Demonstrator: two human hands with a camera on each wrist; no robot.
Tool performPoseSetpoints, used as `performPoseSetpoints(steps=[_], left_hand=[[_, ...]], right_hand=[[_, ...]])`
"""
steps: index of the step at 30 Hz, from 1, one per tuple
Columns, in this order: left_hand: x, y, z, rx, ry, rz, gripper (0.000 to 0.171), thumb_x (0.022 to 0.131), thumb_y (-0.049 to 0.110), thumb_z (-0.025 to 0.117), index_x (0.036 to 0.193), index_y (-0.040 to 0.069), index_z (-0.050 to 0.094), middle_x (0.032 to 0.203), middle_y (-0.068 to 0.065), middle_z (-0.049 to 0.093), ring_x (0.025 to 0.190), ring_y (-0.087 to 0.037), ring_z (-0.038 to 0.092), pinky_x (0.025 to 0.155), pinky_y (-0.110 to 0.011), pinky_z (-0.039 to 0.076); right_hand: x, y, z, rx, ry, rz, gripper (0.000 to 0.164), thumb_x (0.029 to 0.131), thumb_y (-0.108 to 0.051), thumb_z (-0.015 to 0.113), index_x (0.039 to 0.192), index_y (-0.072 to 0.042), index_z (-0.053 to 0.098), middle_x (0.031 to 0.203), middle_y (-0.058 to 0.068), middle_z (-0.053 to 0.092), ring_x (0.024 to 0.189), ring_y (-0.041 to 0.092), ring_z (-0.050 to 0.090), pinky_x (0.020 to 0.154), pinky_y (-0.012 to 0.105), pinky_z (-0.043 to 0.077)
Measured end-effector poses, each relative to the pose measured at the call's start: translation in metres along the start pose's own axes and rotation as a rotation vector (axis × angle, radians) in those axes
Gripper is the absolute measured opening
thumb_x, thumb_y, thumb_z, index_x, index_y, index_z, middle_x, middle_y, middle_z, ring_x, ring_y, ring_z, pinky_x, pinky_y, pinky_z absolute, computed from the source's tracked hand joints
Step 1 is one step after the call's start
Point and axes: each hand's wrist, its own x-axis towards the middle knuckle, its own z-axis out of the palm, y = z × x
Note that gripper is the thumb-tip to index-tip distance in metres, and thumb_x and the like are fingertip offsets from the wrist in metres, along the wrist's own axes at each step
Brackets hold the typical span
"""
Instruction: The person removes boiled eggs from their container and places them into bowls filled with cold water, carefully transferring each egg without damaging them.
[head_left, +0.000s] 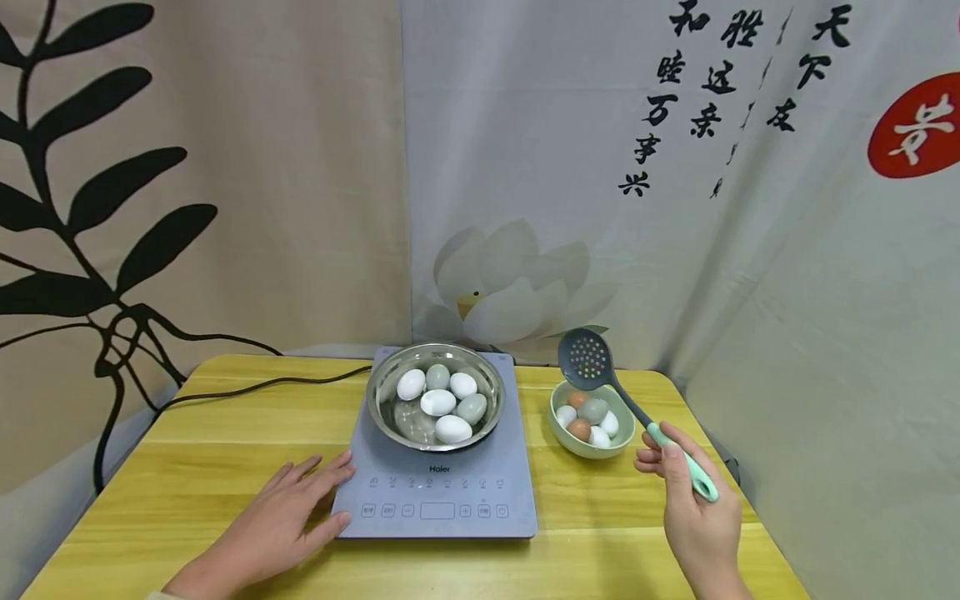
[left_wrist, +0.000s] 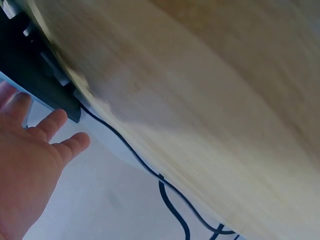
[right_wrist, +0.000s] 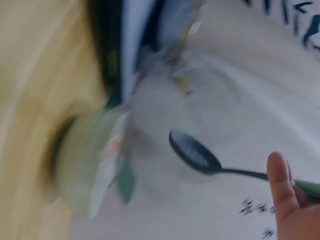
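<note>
Plainly, the right grip [head_left: 701,521] holds a round, perforated skimmer [head_left: 587,362].

Soft light is evenly filling the head view; at 8 o'clock in the right-wrist view, the round pale-green bowl [right_wrist: 82,160] is blurring heavily.

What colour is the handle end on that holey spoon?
The handle end is pale mint green, clearest in the head view.
</note>
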Motion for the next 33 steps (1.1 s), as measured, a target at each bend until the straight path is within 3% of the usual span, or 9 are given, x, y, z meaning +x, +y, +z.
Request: performPoseSetpoints(steps=[2, 6, 10, 14, 20, 24, 33], left_hand=[[0.000, 0.000, -0.001, 0.000, 0.000, 0.000, 0.059, 0.101, 0.058, 0.068, 0.150, 0.025, 0.063, 0.164, 0.004, 0.054, 0.144, -0.045, 0.055, 0.117, -0.070, 0.040], [0.000, -0.001, -0.001, 0.008, 0.002, 0.002, 0.059, 0.100, 0.058, 0.068, 0.149, 0.025, 0.063, 0.163, 0.004, 0.055, 0.143, -0.045, 0.056, 0.116, -0.070, 0.041], [0.001, 0.000, -0.001, 0.003, -0.014, -0.012, 0.061, 0.101, 0.060, 0.065, 0.151, 0.026, 0.062, 0.165, 0.005, 0.052, 0.146, -0.044, 0.054, 0.119, -0.070, 0.039], [0.001, 0.000, 0.001, -0.002, -0.027, -0.018, 0.062, 0.102, 0.062, 0.063, 0.152, 0.026, 0.061, 0.166, 0.006, 0.050, 0.147, -0.044, 0.053, 0.121, -0.069, 0.037], [0.001, 0.001, 0.000, -0.008, -0.012, -0.008, 0.061, 0.102, 0.061, 0.064, 0.151, 0.026, 0.062, 0.166, 0.007, 0.051, 0.146, -0.045, 0.054, 0.120, -0.070, 0.037], [0.000, 0.000, 0.000, -0.010, -0.014, -0.009, 0.061, 0.102, 0.062, 0.064, 0.151, 0.026, 0.062, 0.165, 0.007, 0.052, 0.146, -0.045, 0.054, 0.120, -0.070, 0.037], [-0.001, -0.001, 0.001, -0.002, -0.027, -0.024, 0.062, 0.101, 0.063, 0.063, 0.151, 0.026, 0.062, 0.166, 0.006, 0.051, 0.146, -0.044, 0.053, 0.121, -0.070, 0.037]], right_hand=[[0.002, -0.009, 0.004, 0.135, -0.081, -0.088, 0.033, 0.107, 0.012, 0.047, 0.135, 0.016, 0.063, 0.112, 0.002, 0.082, 0.088, 0.012, 0.080, 0.081, 0.024, 0.065], [0.010, -0.019, 0.017, 0.331, -0.361, -0.305, 0.036, 0.099, 0.026, 0.046, 0.133, 0.025, 0.058, 0.125, 0.014, 0.079, 0.098, 0.017, 0.079, 0.084, 0.028, 0.066], [0.016, -0.022, 0.031, 0.288, -0.552, -0.462, 0.036, 0.096, 0.022, 0.058, 0.132, 0.020, 0.062, 0.118, 0.015, 0.079, 0.098, 0.015, 0.078, 0.084, 0.027, 0.066], [0.018, -0.024, 0.037, 0.126, -0.611, -0.540, 0.036, 0.094, 0.012, 0.070, 0.131, 0.009, 0.069, 0.103, 0.011, 0.081, 0.093, 0.012, 0.079, 0.085, 0.020, 0.064], [0.022, -0.031, 0.037, -0.022, -0.669, -0.562, 0.037, 0.095, 0.004, 0.074, 0.132, 0.001, 0.071, 0.104, 0.007, 0.082, 0.093, 0.010, 0.080, 0.087, 0.016, 0.062], [0.025, -0.033, 0.040, -0.041, -0.688, -0.588, 0.035, 0.097, 0.001, 0.073, 0.132, 0.000, 0.071, 0.103, 0.004, 0.082, 0.091, 0.012, 0.079, 0.086, 0.015, 0.061], [0.023, -0.029, 0.054, -0.001, -0.739, -0.554, 0.034, 0.097, 0.003, 0.072, 0.131, 0.001, 0.071, 0.104, 0.006, 0.082, 0.091, 0.015, 0.080, 0.083, 0.016, 0.062]])
